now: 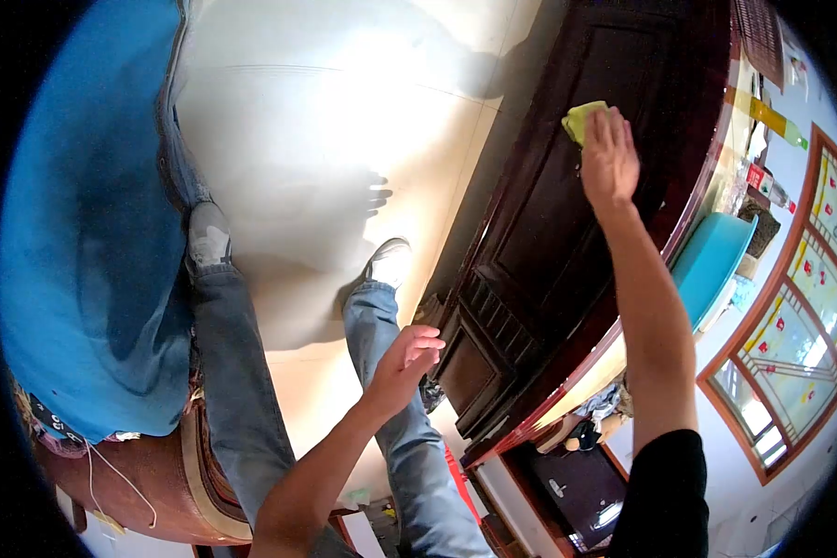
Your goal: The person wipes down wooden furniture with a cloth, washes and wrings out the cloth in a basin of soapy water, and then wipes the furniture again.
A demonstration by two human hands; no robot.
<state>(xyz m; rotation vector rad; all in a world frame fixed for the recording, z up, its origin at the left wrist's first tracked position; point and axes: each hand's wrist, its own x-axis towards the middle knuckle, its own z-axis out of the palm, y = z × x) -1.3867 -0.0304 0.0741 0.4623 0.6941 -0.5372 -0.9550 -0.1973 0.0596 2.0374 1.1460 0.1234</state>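
My right hand (611, 163) lies against the dark wooden cabinet door (623, 65), its fingers stretched over a yellow-green cloth (583, 121). One side of the cloth sticks out past my fingers; the rest is hidden under them. Lower in the view, my left hand (405, 367) hangs in the air over my jeans-clad leg (372, 321). Its fingers are loosely bent and apart, with nothing visible in them. Raised panels and a row of slats (500, 316) mark the cabinet front.
Along the cabinet top (716, 167) stand a turquoise basin (711, 265), a bottle with a red label (767, 186) and a yellow-green bottle (777, 121). A blue cover (93, 232) drapes over something at left. My shoes (391, 260) rest on pale floor tiles (279, 121).
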